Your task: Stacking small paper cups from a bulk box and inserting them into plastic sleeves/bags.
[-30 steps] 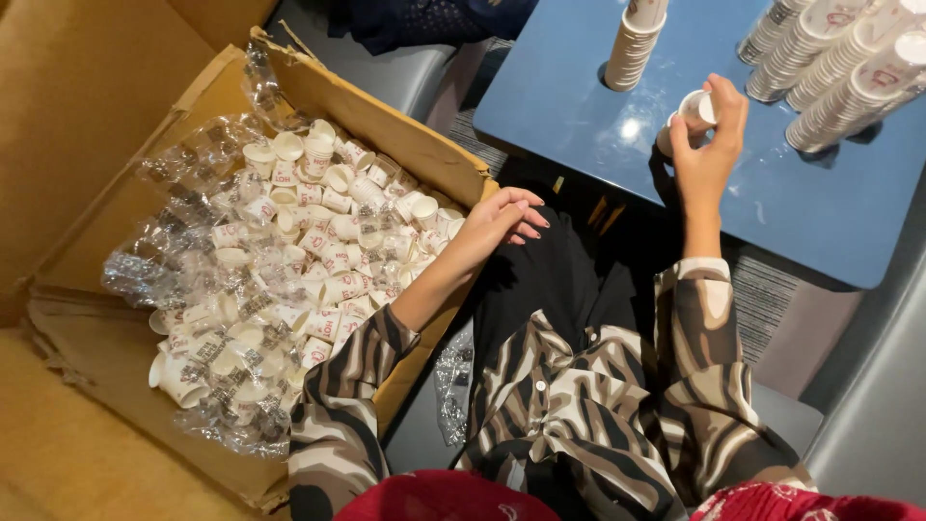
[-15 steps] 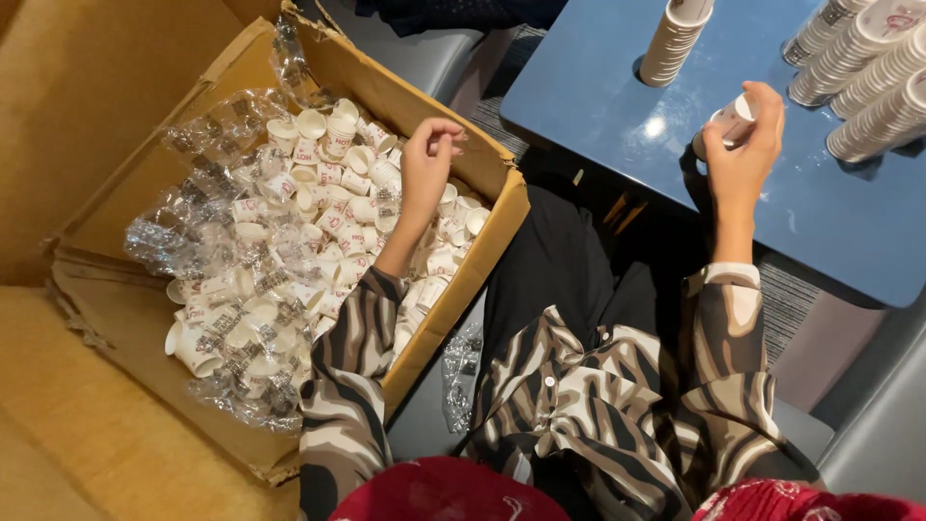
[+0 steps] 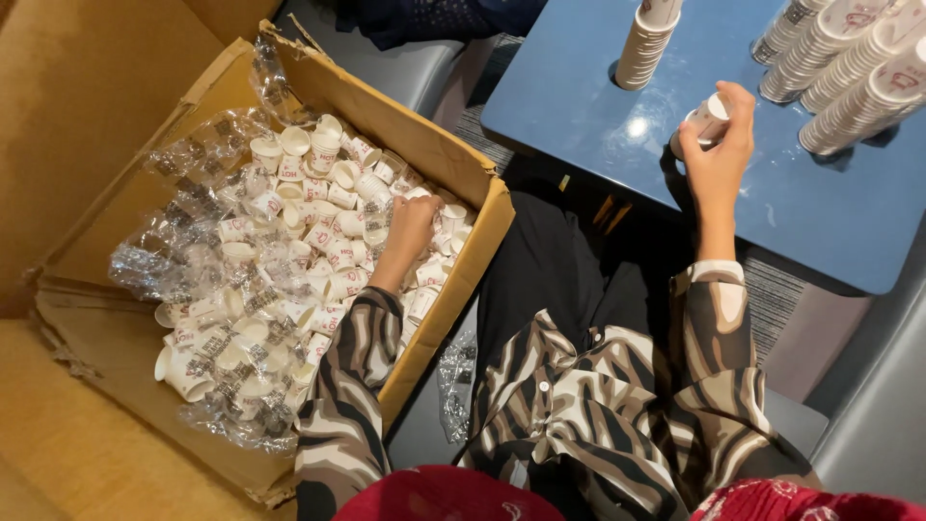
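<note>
The left hand [image 3: 410, 227] is lowered into the cardboard box [image 3: 434, 145], fingers curled down among the loose paper cups [image 3: 309, 232]. It touches the cups at the right side of the heap; whether it has closed on one cannot be determined, since the fingertips are buried in the pile.

The right hand [image 3: 719, 145] is raised over the blue table [image 3: 598, 125] and grasps a short stack of small cups [image 3: 702, 121], fingers wrapped around its side. The stack is tilted, with its lower end resting on or just above the tabletop — contact is unclear.

The box stands open to the left of the person's lap, its near wall just beside the left forearm. The cups inside lie unsorted, on their sides and upright, mixed with crumpled clear plastic wrap [image 3: 193, 241] along the left and lower part of the heap.

On the table, one upright cup stack [image 3: 648, 43] stands near the far edge, well apart from the right hand. Several long stacks [image 3: 849, 68] lie slanted at the right — close to the held stack but not touching it.
</note>
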